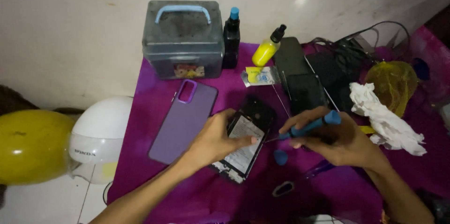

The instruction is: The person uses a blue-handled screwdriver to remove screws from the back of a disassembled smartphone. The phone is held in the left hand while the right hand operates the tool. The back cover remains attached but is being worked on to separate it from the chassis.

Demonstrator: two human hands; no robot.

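Purple cloth is covering the table (154, 177) where you are working, seen from the head camera looking down. Your left hand (213, 139) is pressing its fingers together on the opened phone (246, 135), pinning it flat near the middle of the cloth with a fingertip resting on the white label inside. Your right hand (337, 142) is pinching a blue-handled screwdriver (309, 127), its thin tip reaching toward the phone's right edge. Judging from how things are lying, the back cover is already off and the insides are showing, while the parts within look to be in place, so the work inside seems to be only beginning. A purple phone case (184, 121) is lying just left of the phone, and a small blue cap (281, 157) is sitting just below the screwdriver. Behind are standing a grey box with a blue handle (183, 41), a dark bottle (231, 38) and a yellow bottle (267, 48). Crumpled white tissue (386, 118) and tangled black cables (356, 45) are crowding your right side, near your wrist. Two helmets, yellow (33, 144) and white (101, 135), are sitting off the table at the left.
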